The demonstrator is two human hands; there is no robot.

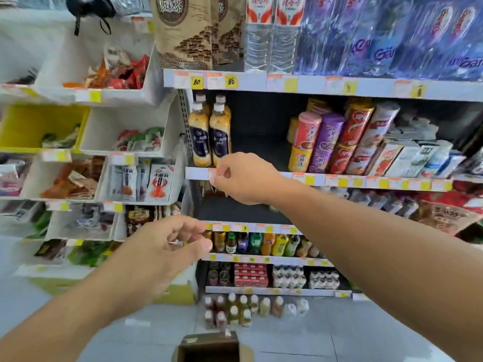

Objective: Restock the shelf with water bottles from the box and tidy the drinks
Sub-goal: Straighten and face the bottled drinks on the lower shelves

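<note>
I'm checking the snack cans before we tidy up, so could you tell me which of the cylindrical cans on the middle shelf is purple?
It is the purple can, leaning third from the left in that group; the pink-lidded can left of it and the cans to its right are red or pink.

shelf gap (257, 131) seemingly open, milk-tea bottles (209, 134) left

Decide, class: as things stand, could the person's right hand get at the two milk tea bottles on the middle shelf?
Probably yes. The right hand is at the shelf edge just below the milk tea bottles, which stand at the front. The shelf to their right looks bare, and nothing lies between hand and bottles.
</note>
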